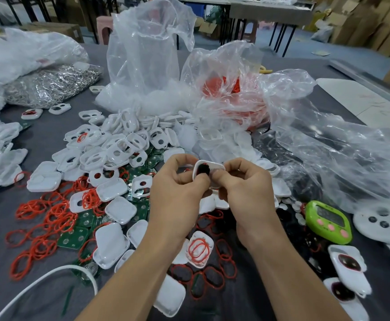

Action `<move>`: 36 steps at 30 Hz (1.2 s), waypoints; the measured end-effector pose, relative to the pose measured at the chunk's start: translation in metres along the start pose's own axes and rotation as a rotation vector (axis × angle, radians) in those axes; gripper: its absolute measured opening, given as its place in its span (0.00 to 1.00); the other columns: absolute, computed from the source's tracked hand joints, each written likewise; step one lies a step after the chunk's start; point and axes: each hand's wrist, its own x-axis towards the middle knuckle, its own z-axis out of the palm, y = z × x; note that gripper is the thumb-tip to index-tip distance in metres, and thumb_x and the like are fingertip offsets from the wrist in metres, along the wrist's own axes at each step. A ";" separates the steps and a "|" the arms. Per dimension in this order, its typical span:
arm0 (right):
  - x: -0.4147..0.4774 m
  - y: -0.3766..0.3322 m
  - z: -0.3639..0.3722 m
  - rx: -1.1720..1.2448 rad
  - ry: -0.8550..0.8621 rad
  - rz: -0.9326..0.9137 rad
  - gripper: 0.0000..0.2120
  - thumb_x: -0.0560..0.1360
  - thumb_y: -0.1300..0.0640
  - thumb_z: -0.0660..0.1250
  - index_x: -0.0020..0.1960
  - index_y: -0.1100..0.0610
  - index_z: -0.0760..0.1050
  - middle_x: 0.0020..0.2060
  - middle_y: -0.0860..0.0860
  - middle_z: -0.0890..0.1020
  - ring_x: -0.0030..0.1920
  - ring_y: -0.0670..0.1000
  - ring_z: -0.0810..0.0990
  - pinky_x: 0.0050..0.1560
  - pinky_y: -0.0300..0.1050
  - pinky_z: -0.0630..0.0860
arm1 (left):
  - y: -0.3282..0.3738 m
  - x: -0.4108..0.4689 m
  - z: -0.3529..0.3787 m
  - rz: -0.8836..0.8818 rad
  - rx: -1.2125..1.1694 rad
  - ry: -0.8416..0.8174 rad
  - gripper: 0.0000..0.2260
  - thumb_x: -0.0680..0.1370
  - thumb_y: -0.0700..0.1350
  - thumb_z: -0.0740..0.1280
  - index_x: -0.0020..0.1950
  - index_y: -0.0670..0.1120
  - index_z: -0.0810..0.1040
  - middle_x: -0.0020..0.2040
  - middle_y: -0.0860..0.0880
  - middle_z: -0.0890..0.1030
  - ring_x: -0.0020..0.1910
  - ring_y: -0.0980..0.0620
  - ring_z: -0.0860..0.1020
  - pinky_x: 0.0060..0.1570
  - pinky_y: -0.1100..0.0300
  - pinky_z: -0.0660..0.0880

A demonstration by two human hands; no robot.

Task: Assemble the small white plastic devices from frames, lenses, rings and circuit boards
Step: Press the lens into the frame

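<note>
Two bare forearms reach in from the lower edge over a grey table, past a white cable at the near left and a loose white shell. Just beyond lie dark red oval rings, and at the near right two assembled devices rest face up with dark lenses. Above the clutter, between both hands, is the white frame. Its long axis runs roughly side to side, its open face is turned toward the person, and a dark lens sits in its left opening. The left hand pinches the frame's left end with curled fingers and thumb. The right hand pinches the right end, its fingers curled as well. To the left, red rings and green circuit boards are scattered among white shells. A green timer lies to the right. Farther back is a heap of empty white frames. Behind it stand a clear plastic bag, a bag of red parts, and, at far left, a bag of shiny metal pieces.
</note>
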 end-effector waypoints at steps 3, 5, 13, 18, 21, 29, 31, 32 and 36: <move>0.003 -0.002 -0.004 0.017 -0.059 0.051 0.08 0.67 0.56 0.77 0.35 0.54 0.78 0.29 0.55 0.83 0.26 0.50 0.74 0.29 0.42 0.71 | 0.001 0.002 -0.004 0.067 0.181 -0.029 0.07 0.77 0.41 0.70 0.51 0.51 0.85 0.38 0.48 0.87 0.41 0.48 0.87 0.43 0.53 0.83; 0.005 -0.003 -0.007 0.009 -0.073 0.064 0.11 0.70 0.61 0.78 0.34 0.53 0.78 0.29 0.56 0.82 0.25 0.50 0.74 0.27 0.40 0.70 | 0.003 0.002 -0.007 0.072 0.212 -0.055 0.11 0.78 0.39 0.69 0.48 0.54 0.87 0.38 0.49 0.87 0.40 0.51 0.87 0.38 0.59 0.81; 0.007 -0.007 -0.012 0.091 -0.209 0.129 0.12 0.75 0.65 0.73 0.35 0.53 0.83 0.28 0.53 0.79 0.24 0.48 0.71 0.25 0.36 0.69 | 0.008 0.006 -0.009 -0.016 0.170 -0.024 0.15 0.78 0.35 0.69 0.43 0.53 0.89 0.36 0.47 0.87 0.31 0.52 0.84 0.30 0.64 0.77; 0.009 -0.009 -0.015 0.104 -0.239 0.141 0.14 0.76 0.64 0.70 0.34 0.54 0.83 0.28 0.53 0.78 0.23 0.48 0.72 0.24 0.36 0.69 | 0.009 0.006 -0.010 -0.039 0.134 -0.033 0.14 0.78 0.34 0.68 0.44 0.51 0.89 0.37 0.46 0.87 0.30 0.51 0.84 0.30 0.64 0.77; 0.009 -0.009 -0.015 0.090 -0.246 0.128 0.12 0.76 0.64 0.71 0.35 0.55 0.84 0.28 0.54 0.79 0.23 0.49 0.72 0.24 0.35 0.68 | 0.008 0.006 -0.010 -0.024 0.156 -0.021 0.14 0.78 0.35 0.68 0.43 0.51 0.89 0.36 0.46 0.87 0.30 0.50 0.84 0.30 0.64 0.77; 0.008 -0.007 -0.016 0.006 -0.264 0.058 0.07 0.74 0.62 0.76 0.38 0.54 0.85 0.30 0.53 0.82 0.26 0.48 0.73 0.26 0.35 0.69 | 0.008 0.006 -0.011 0.002 0.189 -0.033 0.14 0.77 0.35 0.68 0.43 0.52 0.89 0.35 0.45 0.86 0.29 0.49 0.83 0.29 0.63 0.76; 0.007 -0.006 -0.016 -0.019 -0.253 0.047 0.08 0.74 0.61 0.77 0.37 0.53 0.85 0.30 0.52 0.82 0.27 0.48 0.74 0.27 0.35 0.69 | 0.008 0.005 -0.011 0.016 0.190 -0.034 0.13 0.77 0.36 0.69 0.44 0.51 0.89 0.35 0.45 0.87 0.30 0.49 0.84 0.29 0.63 0.76; 0.008 -0.006 -0.017 -0.022 -0.244 0.043 0.08 0.74 0.60 0.77 0.37 0.53 0.85 0.30 0.52 0.82 0.27 0.49 0.74 0.27 0.35 0.70 | 0.008 0.005 -0.011 0.024 0.191 -0.033 0.13 0.77 0.36 0.69 0.44 0.51 0.89 0.35 0.45 0.87 0.30 0.48 0.84 0.29 0.63 0.76; 0.008 -0.005 -0.017 -0.029 -0.243 0.037 0.06 0.74 0.60 0.77 0.38 0.55 0.85 0.30 0.52 0.82 0.27 0.49 0.74 0.28 0.37 0.71 | 0.007 0.003 -0.011 0.039 0.191 -0.032 0.12 0.78 0.36 0.69 0.44 0.51 0.89 0.36 0.46 0.87 0.32 0.48 0.85 0.29 0.63 0.76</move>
